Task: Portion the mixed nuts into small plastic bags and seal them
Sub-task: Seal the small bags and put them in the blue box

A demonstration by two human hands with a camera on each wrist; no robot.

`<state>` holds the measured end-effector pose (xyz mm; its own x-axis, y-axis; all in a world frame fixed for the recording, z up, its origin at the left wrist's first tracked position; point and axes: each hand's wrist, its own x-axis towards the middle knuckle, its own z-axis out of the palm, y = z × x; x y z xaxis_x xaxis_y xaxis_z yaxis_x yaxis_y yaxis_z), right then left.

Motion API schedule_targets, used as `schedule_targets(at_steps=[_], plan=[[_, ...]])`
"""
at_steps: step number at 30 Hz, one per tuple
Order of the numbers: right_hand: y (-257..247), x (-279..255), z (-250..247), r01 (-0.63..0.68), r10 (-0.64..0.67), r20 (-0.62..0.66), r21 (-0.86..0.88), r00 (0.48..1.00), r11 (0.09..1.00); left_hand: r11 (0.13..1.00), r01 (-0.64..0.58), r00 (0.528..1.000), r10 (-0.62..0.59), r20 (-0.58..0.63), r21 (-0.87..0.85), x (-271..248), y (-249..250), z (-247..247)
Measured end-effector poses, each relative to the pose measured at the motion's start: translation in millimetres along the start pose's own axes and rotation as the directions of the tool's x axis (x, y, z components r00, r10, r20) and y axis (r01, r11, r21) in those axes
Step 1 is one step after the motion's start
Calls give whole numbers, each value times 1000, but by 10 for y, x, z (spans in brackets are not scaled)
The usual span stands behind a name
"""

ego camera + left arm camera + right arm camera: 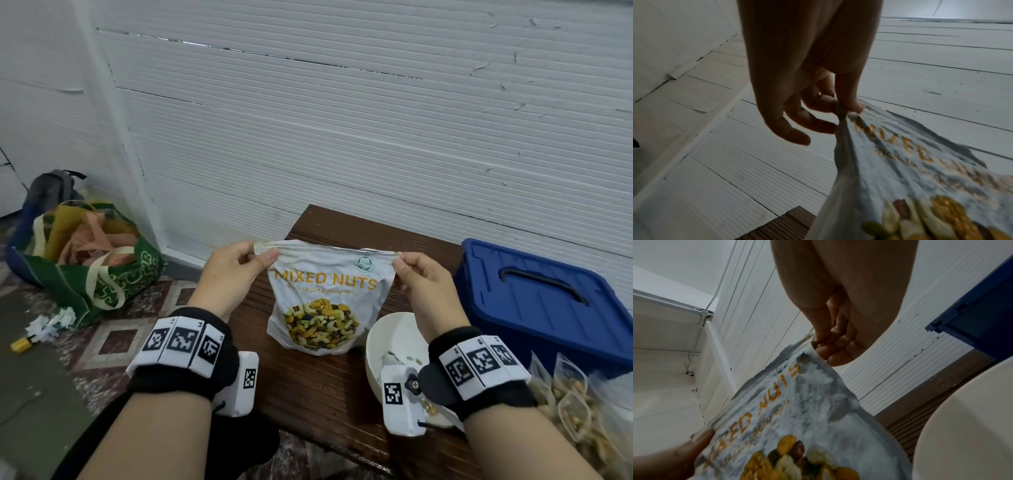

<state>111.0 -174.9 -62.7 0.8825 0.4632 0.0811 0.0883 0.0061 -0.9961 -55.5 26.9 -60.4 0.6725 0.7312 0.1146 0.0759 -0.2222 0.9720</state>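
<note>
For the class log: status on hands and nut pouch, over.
Both hands, left and right, pinching mixed nuts pouch top corners. Pouch upright on table. White bowl beside. Nothing obstructing.

Head view: even, soft, dim indoor light, wide-angle bending at the edges. Wrist views: darker, hands backlit against the white wall (941, 65), pouch (797, 410) print blurred.

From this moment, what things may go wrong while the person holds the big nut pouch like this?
1. Both the left hand and the right hand only pinch the top corners of the mixed nuts pouch; it might slip or tear open suddenly, scattering nuts.
2. The white bowl sits beside the pouch under the right wrist; a jerk could knock it.
</note>
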Motion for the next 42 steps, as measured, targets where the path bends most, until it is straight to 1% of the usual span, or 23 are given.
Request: schedule_targets(at_steps=[2,4,6,11,14,17,20,23,27,29,33,36,38,42], plan=[[-14,-10,-4,-13,10,56,45,998,999,1000,-20,1000,20,21,3,-26,24,-7],[-21,-29,-16,28,-28,93,-6,995,1000,1000,-24,999,24,38,-8,-45,50,8],[-28,-34,-21,69,-65,74,-51,995,996,999,1,999,0,33,-41,-44,60,24],[-47,-11,26,102,-101,20,-79,995,992,991,45,997,-53,-61,-123,9,15,45],[-53,-2,60,89,-86,45,-65,995,994,989,50,995,-61,-75,-139,14,27,43],[-51,4,50,74,-67,77,-86,995,994,990,43,998,-48,-41,-133,-4,42,38],[-90,0,30,84,-74,105,-95,992,992,984,47,998,-52,-24,-171,-16,60,43],[-107,20,18,106,-87,116,-161,989,981,979,42,998,-52,-47,-199,-14,68,65],[-115,49,51,107,-93,76,-216,993,970,986,-23,994,4,-112,-166,-7,61,92],[-120,59,71,119,-102,85,-230,991,966,989,-47,992,30,-123,-139,-2,64,80],[-197,65,58,123,-86,156,-243,984,962,993,-40,998,35,-46,-109,-16,104,41],[-291,76,57,170,-97,231,-322,968,931,993,-47,999,45,-19,-109,-46,156,76],[-317,97,67,202,-111,253,-371,961,906,994,-62,998,60,-27,-91,-54,182,111],[-343,113,92,252,-137,275,-447,952,858,996,-71,994,67,-91,-46,-12,123,122]])
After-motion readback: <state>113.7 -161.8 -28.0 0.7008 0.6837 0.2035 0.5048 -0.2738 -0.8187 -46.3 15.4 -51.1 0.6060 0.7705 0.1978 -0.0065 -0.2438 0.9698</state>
